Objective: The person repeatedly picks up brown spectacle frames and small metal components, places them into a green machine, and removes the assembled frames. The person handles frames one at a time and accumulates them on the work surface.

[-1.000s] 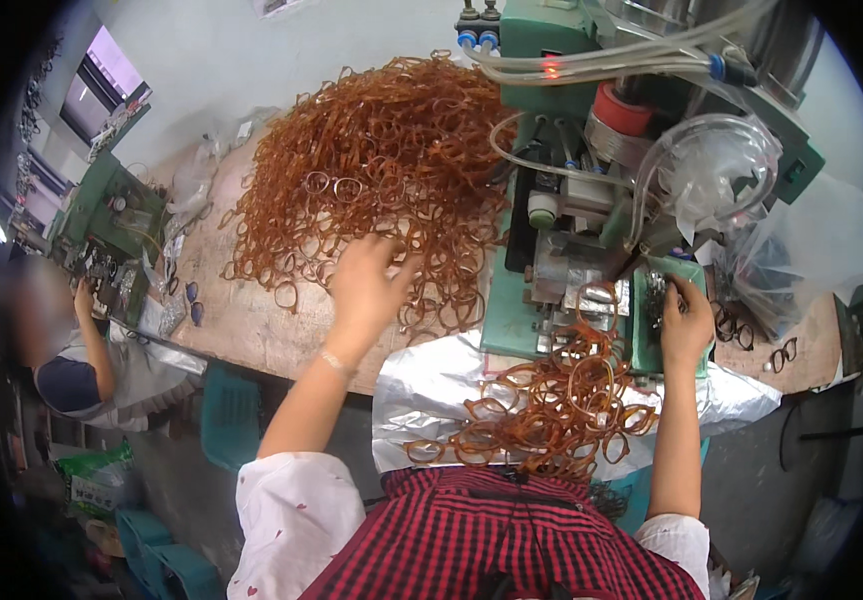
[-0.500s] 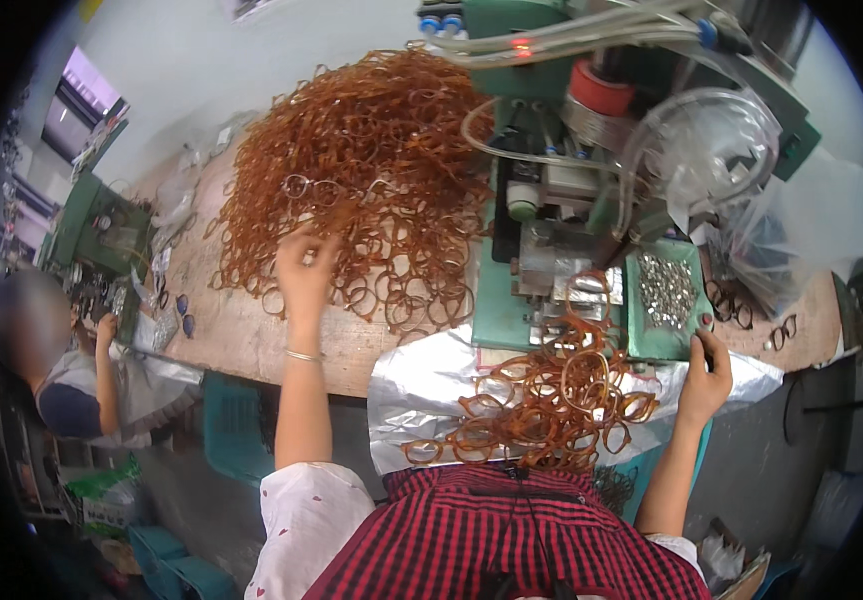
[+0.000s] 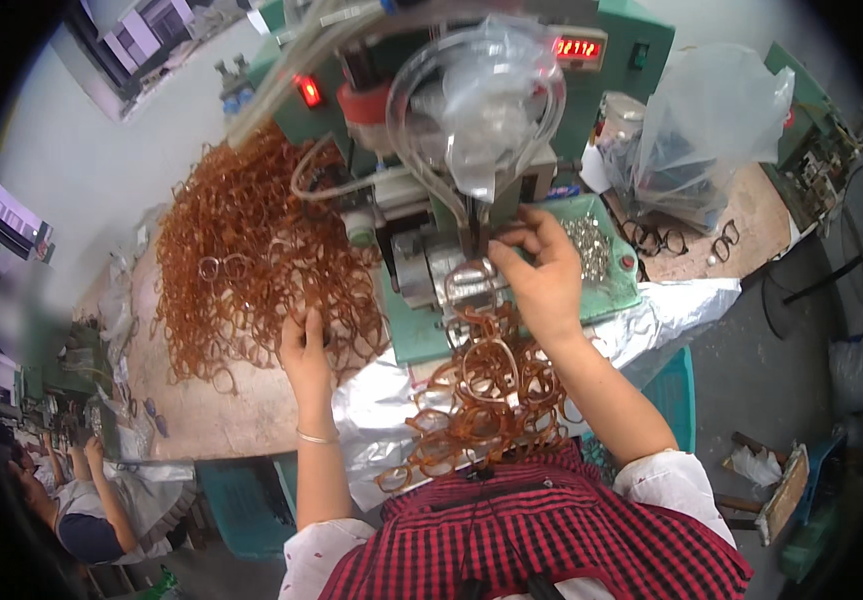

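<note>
A big heap of amber spectacle frames [image 3: 246, 250] covers the left of the workbench. My left hand [image 3: 306, 352] rests on its near edge, fingers curled on one amber frame. In front of me stands a green machine [image 3: 511, 70] with clear hoses. My right hand [image 3: 543, 275] is raised to its metal head, fingertips pinched on a pale spectacle frame [image 3: 469, 276] held under the tool. A smaller bunch of amber frames [image 3: 481, 400] lies below, on a silvery sheet [image 3: 376, 400] over my lap.
A green tray of small metal parts [image 3: 591, 245] sits right of the machine head. Farther right are a clear plastic bag [image 3: 711, 130] and dark frames [image 3: 661, 240]. Another person [image 3: 81, 500] works at the lower left. A teal bin [image 3: 241, 490] stands below the bench.
My right hand has come up from the bench's front edge to the machine head. My left hand has drawn back to the heap's near edge. The view has tilted up.
</note>
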`<state>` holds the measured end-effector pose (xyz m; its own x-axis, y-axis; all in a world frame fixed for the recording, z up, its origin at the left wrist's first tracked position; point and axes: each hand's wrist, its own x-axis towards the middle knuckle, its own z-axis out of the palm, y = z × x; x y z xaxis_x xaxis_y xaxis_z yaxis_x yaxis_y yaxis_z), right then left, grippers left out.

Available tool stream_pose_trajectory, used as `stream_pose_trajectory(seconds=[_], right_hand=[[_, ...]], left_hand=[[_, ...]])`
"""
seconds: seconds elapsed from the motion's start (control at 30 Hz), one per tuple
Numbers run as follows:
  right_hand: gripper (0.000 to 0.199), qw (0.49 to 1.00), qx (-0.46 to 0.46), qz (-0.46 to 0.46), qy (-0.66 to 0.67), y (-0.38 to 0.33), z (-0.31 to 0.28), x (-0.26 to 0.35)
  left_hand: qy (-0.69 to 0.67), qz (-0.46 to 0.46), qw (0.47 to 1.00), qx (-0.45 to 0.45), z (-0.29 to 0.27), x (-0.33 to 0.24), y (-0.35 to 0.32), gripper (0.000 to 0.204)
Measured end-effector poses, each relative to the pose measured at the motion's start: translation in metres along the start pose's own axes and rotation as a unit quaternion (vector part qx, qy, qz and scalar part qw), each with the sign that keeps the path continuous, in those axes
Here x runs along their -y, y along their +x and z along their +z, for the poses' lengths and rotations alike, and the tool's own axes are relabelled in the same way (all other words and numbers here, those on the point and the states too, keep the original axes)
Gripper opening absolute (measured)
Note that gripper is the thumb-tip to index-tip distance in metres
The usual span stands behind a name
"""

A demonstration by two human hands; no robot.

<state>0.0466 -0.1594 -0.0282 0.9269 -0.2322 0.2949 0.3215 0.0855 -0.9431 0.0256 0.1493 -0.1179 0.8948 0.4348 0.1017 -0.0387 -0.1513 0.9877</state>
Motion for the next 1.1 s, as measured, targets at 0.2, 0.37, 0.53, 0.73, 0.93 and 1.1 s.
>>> stream_pose_trajectory(seconds=[0.2,0.37,0.53,0.73,0.93,1.1], right_hand=[[0.053,0.998,0.012,0.035,0.051,-0.001,0.003,0.004],[0.054,0.988,0.000,0.089,0.125,-0.011,0.017,0.023],[0.049,0.995,0.074,-0.014,-0.065,-0.029,0.001,0.052],[0.028,0.793,0.015,-0.093,-0.602,0.018,-0.081,-0.037],[0.017,0.821,-0.048,-0.149,-0.549,0.014,-0.117,-0.073],[0.017,0.784,0.098,-0.224,-0.571,0.037,-0.099,-0.065]], left_hand=[[-0.261,0.222,0.936,0.077,0.040,-0.100,-0.019,0.014],[-0.036,0.406,0.907,0.109,0.071,-0.178,-0.011,0.014],[-0.050,0.491,0.852,0.173,0.073,-0.167,-0.018,0.018],[0.097,0.588,0.752,0.280,0.092,-0.136,-0.044,0.031],[0.109,0.593,0.739,0.300,0.099,-0.123,-0.038,0.033],[0.090,0.593,0.745,0.290,0.097,-0.120,-0.037,0.034]])
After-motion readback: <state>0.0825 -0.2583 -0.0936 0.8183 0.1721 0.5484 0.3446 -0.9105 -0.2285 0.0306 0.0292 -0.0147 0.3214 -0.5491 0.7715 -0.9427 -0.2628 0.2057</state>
